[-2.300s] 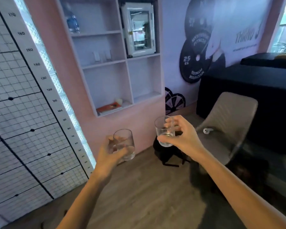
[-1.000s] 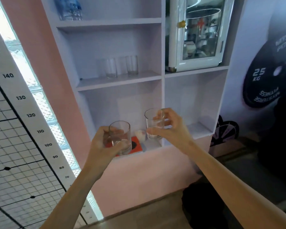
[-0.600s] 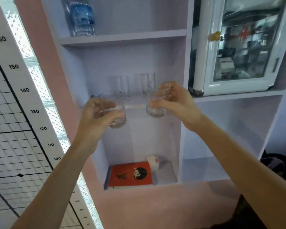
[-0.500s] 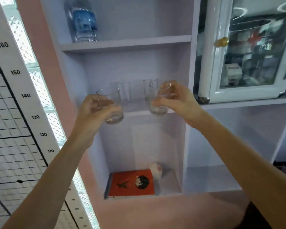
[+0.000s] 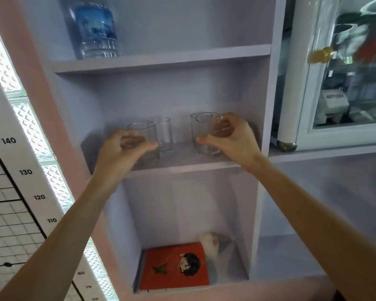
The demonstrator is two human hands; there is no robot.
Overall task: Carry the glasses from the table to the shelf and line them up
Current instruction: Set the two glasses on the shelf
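Now I see my left hand (image 5: 126, 149) wrapped around a clear glass (image 5: 144, 141), thumb across its front, its base at the middle shelf (image 5: 182, 165) near the left end of the front edge. My right hand (image 5: 230, 137) grips a second glass (image 5: 205, 135) toward the shelf's right end; I cannot tell whether either is fully set down. Two more glasses (image 5: 164, 133) stand behind them, toward the back wall. A water bottle (image 5: 95, 29) stands on the shelf above; an orange book (image 5: 175, 266) lies in the compartment below.

On the shelf (image 5: 182, 166), 2 held glasses (image 5: 143, 142) front 2 behind.
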